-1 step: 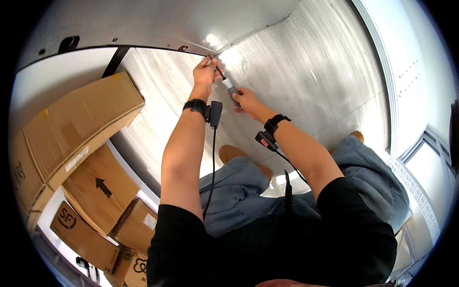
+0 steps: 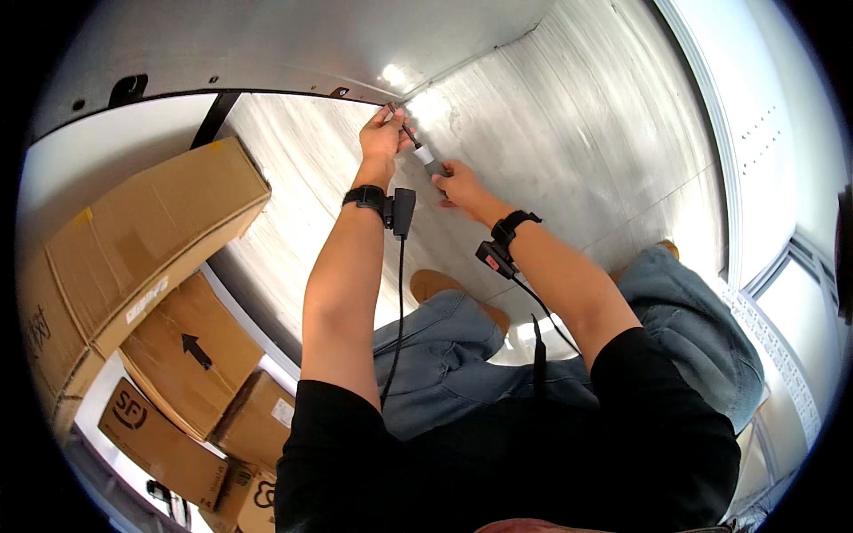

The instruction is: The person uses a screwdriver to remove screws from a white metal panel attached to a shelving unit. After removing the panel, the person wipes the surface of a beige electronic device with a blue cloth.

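Note:
My right hand is closed round the grey-and-white handle of a screwdriver. The dark, thin shaft points up and to the left, to the lower corner of a large grey metal panel. Around the tip end of that shaft, the fingers of my left hand are pinched together, close to the panel's edge. Whatever sits at the very tip is too small and too covered by fingers to make out. Both wrists wear black straps with small black boxes and cables.
Cardboard boxes of several sizes are stacked at the left. Pale wood-look flooring lies beyond my hands. A white panel with a metal-edged frame stands along the right. My knees in blue jeans are bent below my forearms.
The whole view has shifted very slightly. Both hands keep the same hold on the screwdriver at the panel's corner.

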Tool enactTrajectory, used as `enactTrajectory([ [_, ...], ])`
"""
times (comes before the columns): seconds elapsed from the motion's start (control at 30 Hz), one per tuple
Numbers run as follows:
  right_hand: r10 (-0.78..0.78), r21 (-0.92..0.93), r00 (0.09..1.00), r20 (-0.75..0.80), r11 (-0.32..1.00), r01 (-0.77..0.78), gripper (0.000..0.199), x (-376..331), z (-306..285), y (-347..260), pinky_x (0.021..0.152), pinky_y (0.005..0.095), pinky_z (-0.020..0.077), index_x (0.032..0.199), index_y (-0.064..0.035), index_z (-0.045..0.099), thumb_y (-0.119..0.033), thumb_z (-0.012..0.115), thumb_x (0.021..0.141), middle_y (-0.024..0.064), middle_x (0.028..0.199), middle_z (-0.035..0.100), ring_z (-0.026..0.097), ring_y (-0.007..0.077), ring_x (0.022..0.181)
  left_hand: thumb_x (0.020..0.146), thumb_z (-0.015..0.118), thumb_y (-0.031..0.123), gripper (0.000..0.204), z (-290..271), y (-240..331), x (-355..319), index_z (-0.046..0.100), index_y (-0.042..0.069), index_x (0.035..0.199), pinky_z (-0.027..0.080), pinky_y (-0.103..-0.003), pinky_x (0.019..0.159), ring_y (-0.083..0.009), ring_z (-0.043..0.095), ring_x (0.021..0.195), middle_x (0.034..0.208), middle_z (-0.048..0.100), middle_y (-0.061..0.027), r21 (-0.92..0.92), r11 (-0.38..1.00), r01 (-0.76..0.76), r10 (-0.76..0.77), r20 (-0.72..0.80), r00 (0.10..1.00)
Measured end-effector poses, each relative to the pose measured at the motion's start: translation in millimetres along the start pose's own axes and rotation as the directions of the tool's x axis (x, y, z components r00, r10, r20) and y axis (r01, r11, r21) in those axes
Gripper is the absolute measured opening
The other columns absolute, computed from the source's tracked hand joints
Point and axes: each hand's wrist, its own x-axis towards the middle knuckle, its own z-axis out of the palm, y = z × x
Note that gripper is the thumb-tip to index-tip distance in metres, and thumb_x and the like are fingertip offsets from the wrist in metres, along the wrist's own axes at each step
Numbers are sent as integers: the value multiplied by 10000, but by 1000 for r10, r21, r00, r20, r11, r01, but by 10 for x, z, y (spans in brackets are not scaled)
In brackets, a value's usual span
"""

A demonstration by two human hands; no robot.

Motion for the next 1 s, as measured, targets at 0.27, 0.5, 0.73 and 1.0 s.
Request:
enactTrajectory([
  [0.27,-270,-520,948,-170,841,146,532,133,-12,17,777,423,473,1142,22,426,-168,747,762,240,1015,585,602,347,951,814,741,128,250,137,-67,132,624,39,1017,496,-252,525,-110,549,617,785,612,-25,-18,996,-87,82,-196,977],
  [0.5,-20,-238,993,113,970,47,428,-23,-183,-149,649,344,518,1132,-2,497,-157,689,782,113,938,579,607,199,839,884,642,83,135,119,-74,176,611,41,1009,485,-239,527,-115,575,613,781,624,-34,-70,992,-108,96,-165,982],
  [0.73,6,-91,973,230,996,15,456,68,-350,-81,663,343,528,1202,10,502,-96,661,787,106,985,610,615,216,816,929,572,92,106,80,0,107,589,54,1026,497,-245,552,-134,629,680,828,645,-48,-90,994,-56,49,-76,996],
  [1.0,-280,-723,951,130,629,284,616,37,-270,-143,818,423,491,1221,56,478,-168,768,726,250,1078,588,617,399,852,863,676,105,248,140,-4,49,568,29,1073,514,-260,567,-136,586,644,844,624,-49,41,993,-108,113,-138,984],
])
